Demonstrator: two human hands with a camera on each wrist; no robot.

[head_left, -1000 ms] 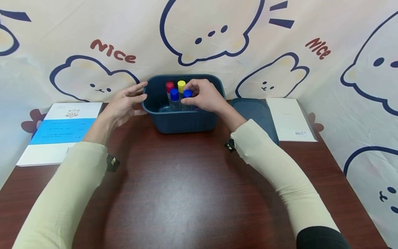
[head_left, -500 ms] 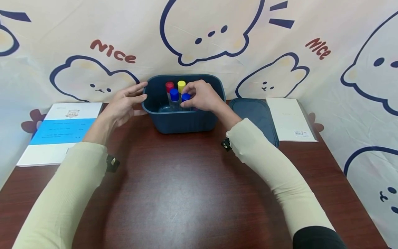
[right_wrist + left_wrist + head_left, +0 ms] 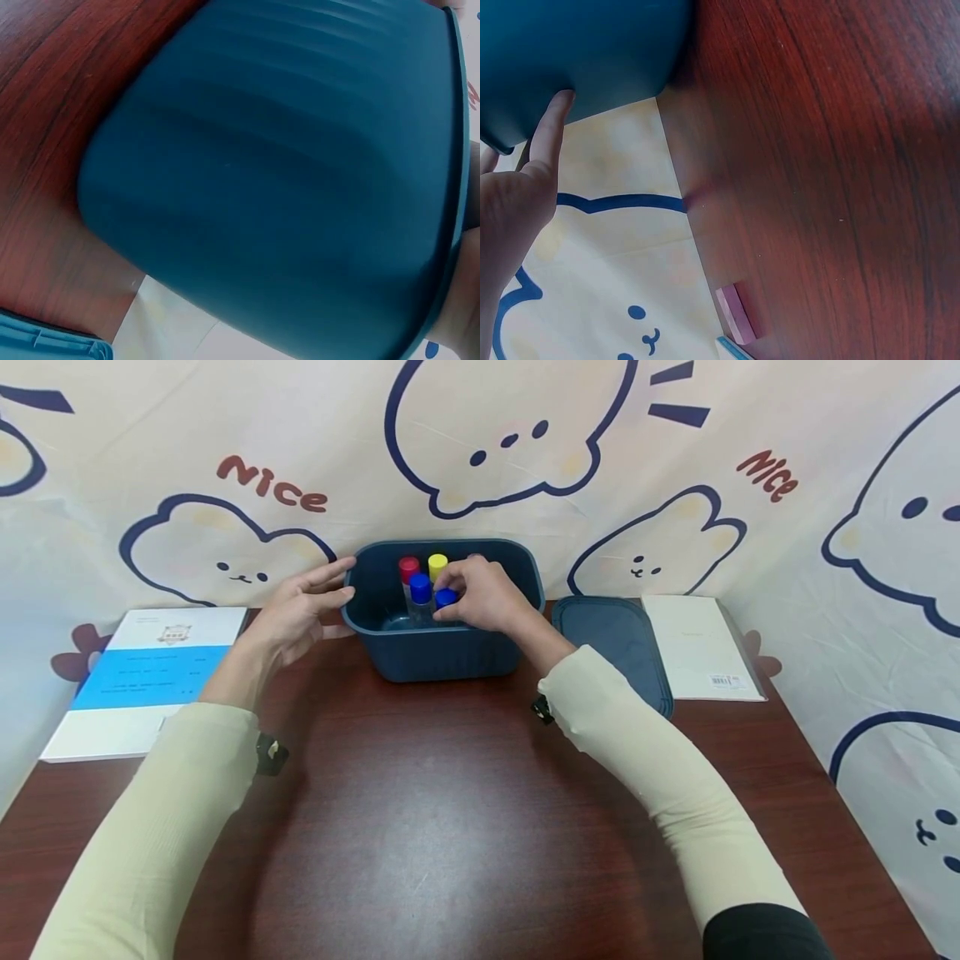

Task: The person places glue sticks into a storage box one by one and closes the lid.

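Four capped vials stand upright in the blue bin [image 3: 420, 656] at twelve o'clock on the table [image 3: 450, 827] — long axes vertical, caps pointing up. The right hand [image 3: 483, 597] reaches over the rim, fingers curled round the blue-capped vial [image 3: 445, 599] at the cluster's three o'clock, pinching its cap. Beside it stand another blue-capped vial [image 3: 420, 588], a red-capped vial [image 3: 408, 566] and a yellow-capped vial [image 3: 438, 562]. The left hand [image 3: 296, 610] lies spread at the bin's nine o'clock — straight fingers touching its outer wall, gripping nothing. At three o'clock of the bin lies its lid [image 3: 618, 639].
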